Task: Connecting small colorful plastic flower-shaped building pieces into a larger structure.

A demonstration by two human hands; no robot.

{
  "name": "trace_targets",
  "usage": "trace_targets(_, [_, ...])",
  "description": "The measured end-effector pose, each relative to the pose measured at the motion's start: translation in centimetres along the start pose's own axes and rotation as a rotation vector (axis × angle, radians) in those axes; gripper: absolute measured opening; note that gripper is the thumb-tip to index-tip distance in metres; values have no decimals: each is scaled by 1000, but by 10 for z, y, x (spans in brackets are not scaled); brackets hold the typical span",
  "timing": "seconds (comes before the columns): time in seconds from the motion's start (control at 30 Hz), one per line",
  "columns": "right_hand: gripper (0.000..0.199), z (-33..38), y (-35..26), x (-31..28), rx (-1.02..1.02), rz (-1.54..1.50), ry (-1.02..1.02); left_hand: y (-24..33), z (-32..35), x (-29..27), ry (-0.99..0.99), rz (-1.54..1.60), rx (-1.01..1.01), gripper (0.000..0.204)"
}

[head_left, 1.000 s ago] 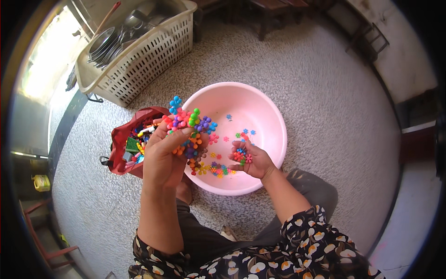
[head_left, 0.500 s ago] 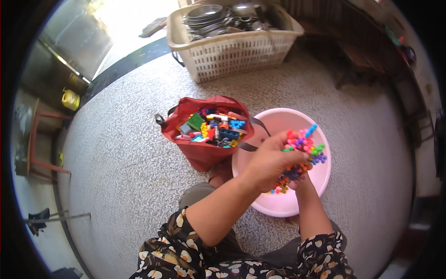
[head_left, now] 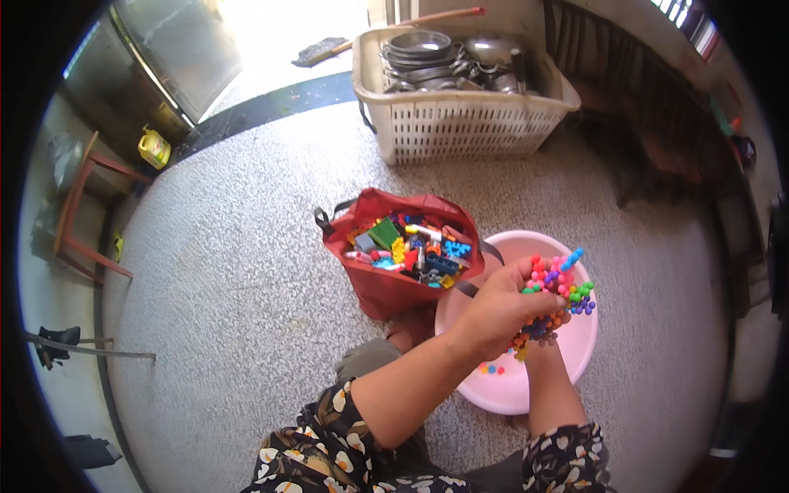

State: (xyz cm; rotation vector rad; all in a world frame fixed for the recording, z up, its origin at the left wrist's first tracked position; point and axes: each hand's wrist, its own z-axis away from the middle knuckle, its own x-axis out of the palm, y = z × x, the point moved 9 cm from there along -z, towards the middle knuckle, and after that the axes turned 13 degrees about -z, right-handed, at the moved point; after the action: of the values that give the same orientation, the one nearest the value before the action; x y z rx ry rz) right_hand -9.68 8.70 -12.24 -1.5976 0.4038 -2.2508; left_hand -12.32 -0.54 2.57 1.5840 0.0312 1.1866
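My left hand (head_left: 503, 306) is closed around a bunch of small knobbly plastic pieces (head_left: 542, 283) in pink, blue, green, purple and orange. They stick out past its fingers, above the pink basin (head_left: 581, 338). Beneath the bunch, my right hand (head_left: 538, 352) is mostly hidden; only the wrist side shows, so its grip cannot be made out. A few small colourful bits (head_left: 491, 369) lie in the basin's bottom. Beside the basin, on the left, stands a red cloth bag (head_left: 380, 292) full of mixed toy blocks (head_left: 415, 242).
A white plastic crate (head_left: 468, 123) of metal pans and dishes (head_left: 419, 53) stands beyond the bag. At the left are a wooden stool (head_left: 74, 197) and a yellow bottle (head_left: 154, 148). Dark wooden furniture (head_left: 649, 123) lines the right. My legs flank the basin's near side.
The view has shifted, so bag, basin and crate sit lower and further right. My left hand still grips the bunch; my right hand shows less beneath it.
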Motion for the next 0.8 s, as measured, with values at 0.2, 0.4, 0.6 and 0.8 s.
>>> trace_targets(0.2, [33, 33, -28, -11, 44, -181, 111, -5, -3, -1, 6, -73, 3, 31])
trace_targets(0.4, [23, 59, -78, -28, 37, -181, 168, -12, -10, 16, 29, -47, -22, 25])
trace_targets(0.6, [12, 84, -86, -42, 5, -195, 193, -22, -14, 25, -21, -97, -89, 23])
trace_targets(0.8, [14, 80, -92, -56, 98, -318, 227, -44, -30, 32, -34, -38, -146, 23])
